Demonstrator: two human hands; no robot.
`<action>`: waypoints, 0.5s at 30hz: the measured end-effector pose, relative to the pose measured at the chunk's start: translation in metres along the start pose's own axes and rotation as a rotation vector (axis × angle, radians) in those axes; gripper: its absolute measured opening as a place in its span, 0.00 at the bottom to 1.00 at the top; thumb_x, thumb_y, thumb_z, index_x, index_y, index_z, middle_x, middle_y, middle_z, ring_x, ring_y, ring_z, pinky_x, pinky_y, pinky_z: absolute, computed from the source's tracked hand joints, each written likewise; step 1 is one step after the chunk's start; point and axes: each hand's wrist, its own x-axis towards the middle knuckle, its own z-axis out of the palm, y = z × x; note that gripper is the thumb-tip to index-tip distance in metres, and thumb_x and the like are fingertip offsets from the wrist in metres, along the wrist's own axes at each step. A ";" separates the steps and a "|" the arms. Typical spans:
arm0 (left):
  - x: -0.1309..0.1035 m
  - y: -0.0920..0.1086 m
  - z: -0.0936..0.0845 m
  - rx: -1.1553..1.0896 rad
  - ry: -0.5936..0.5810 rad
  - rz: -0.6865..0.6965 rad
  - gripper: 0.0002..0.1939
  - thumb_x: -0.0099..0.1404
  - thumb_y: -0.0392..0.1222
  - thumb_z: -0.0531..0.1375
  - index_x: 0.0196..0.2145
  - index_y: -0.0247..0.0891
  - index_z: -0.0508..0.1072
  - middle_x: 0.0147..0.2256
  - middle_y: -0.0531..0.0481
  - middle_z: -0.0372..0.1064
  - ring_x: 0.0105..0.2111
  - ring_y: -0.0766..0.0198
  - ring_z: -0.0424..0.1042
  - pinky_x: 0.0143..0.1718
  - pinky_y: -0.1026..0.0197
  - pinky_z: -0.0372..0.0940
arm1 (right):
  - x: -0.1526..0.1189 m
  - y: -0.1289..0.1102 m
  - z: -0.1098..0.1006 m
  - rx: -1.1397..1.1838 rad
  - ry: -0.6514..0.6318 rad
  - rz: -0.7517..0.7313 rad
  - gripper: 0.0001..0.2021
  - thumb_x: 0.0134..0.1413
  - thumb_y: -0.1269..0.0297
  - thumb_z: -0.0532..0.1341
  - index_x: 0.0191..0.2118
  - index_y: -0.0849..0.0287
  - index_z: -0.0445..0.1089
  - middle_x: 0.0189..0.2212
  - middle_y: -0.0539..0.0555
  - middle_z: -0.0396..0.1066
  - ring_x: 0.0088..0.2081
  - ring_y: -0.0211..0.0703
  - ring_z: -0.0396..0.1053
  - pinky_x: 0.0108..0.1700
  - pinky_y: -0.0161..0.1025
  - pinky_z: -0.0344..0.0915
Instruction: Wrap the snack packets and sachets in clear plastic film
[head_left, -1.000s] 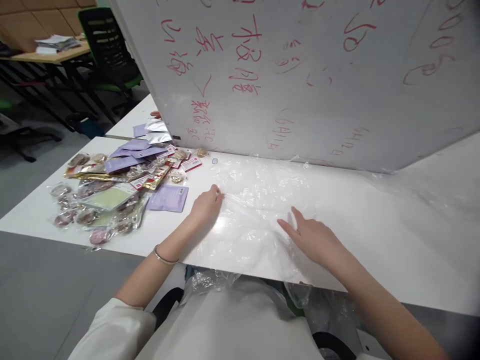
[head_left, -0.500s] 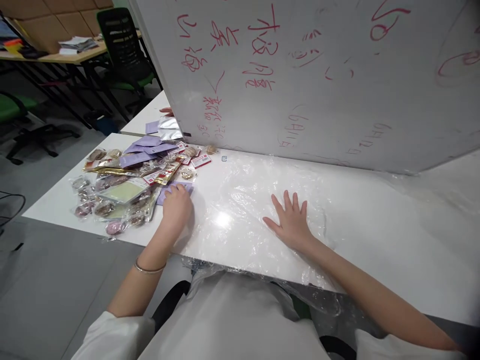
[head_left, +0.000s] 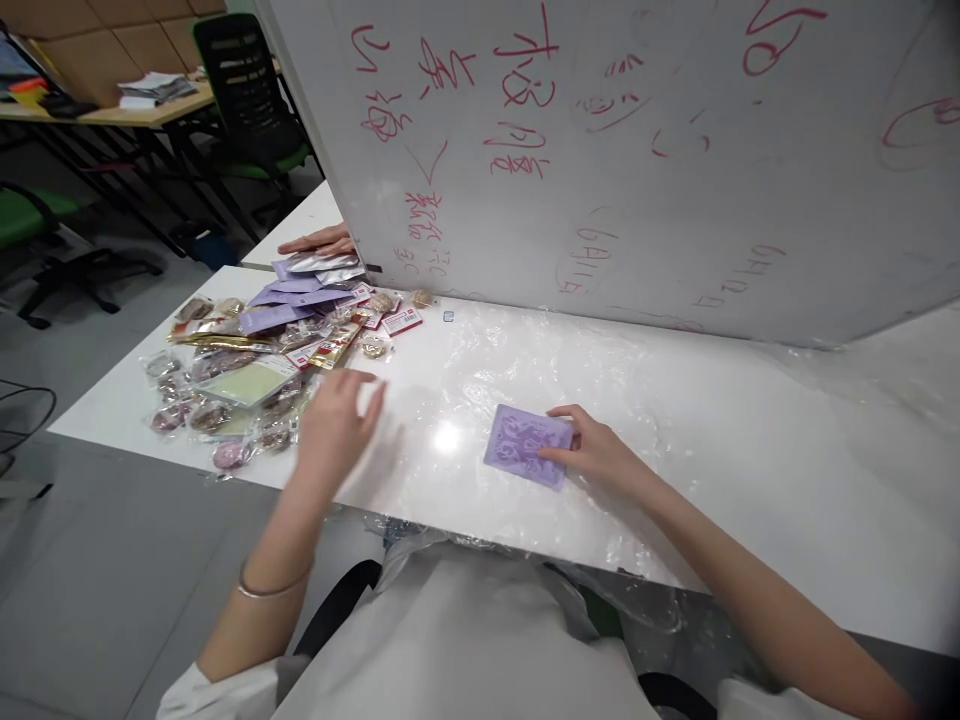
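A flat purple packet (head_left: 525, 445) with a darker printed pattern lies over the clear plastic film on the table. My right hand (head_left: 589, 445) grips its right edge, thumb on top. My left hand (head_left: 337, 420) is open and slightly blurred, with thumb and fingers apart, just right of the pile; nothing shows in it. That pile holds several small clear-wrapped items, a pale green packet (head_left: 247, 380), gold-and-red packets (head_left: 337, 340) and purple packets (head_left: 274, 318). Small round wrapped pieces (head_left: 229, 455) lie at its near edge.
A whiteboard (head_left: 637, 180) with red writing stands along the table's back. Another person's hand (head_left: 322, 240) rests on silver and purple packets at its left edge. Clear plastic film (head_left: 480, 350) covers the white table (head_left: 795, 480) and hangs over the front edge.
A purple packet has gone from beside the pile to the middle, where my right hand now grips it. My left hand is back near the pile, opened. The other person's hand reaches further into view.
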 end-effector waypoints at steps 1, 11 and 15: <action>0.010 -0.025 -0.008 0.112 0.080 -0.025 0.23 0.71 0.55 0.50 0.51 0.34 0.69 0.54 0.34 0.65 0.55 0.44 0.64 0.55 0.47 0.60 | 0.001 0.005 -0.003 -0.127 0.090 -0.007 0.35 0.45 0.44 0.68 0.57 0.54 0.62 0.42 0.59 0.74 0.40 0.56 0.74 0.35 0.49 0.72; 0.054 -0.121 -0.037 0.490 -0.240 -0.275 0.30 0.68 0.49 0.55 0.61 0.26 0.60 0.60 0.29 0.61 0.57 0.42 0.64 0.54 0.49 0.61 | 0.002 0.020 -0.006 -0.432 0.221 -0.089 0.48 0.44 0.36 0.65 0.66 0.57 0.55 0.52 0.63 0.63 0.47 0.58 0.69 0.43 0.52 0.71; 0.062 -0.113 -0.036 0.601 -0.363 -0.265 0.20 0.65 0.43 0.53 0.45 0.22 0.72 0.45 0.26 0.72 0.46 0.41 0.72 0.43 0.51 0.65 | 0.000 0.020 -0.007 -0.420 0.195 -0.071 0.47 0.46 0.35 0.63 0.67 0.55 0.53 0.54 0.63 0.63 0.48 0.59 0.69 0.43 0.52 0.73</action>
